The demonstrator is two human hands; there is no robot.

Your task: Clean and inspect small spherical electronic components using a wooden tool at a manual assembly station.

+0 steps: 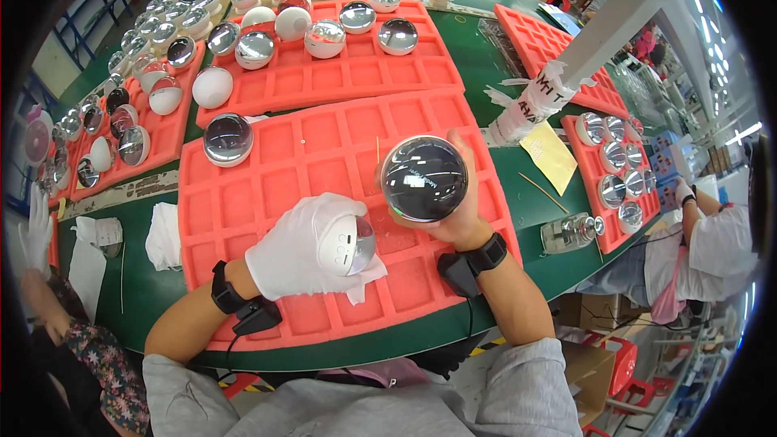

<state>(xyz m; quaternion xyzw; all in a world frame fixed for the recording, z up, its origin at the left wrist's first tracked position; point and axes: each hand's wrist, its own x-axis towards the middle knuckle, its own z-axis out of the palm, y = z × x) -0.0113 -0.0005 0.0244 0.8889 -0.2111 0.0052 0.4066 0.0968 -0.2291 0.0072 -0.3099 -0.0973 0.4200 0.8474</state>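
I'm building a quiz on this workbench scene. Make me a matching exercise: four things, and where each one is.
Things:
1. glossy dark dome
2. white round unit
3. yellow paper slip
4. small clear bottle

Places:
A. lying on the green table right of the near red tray
B. in the gloved left hand
C. beside the taped pole
D. in the bare right hand

Pairs: 1-D, 2-B, 3-C, 4-A

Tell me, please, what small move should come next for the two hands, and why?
Probably bring the left hand, gloved and holding a white dome unit with a cloth, up to the glossy dome in the bare right hand and wipe its face. Both domes are off the red foam tray, whose nearby pockets are empty.
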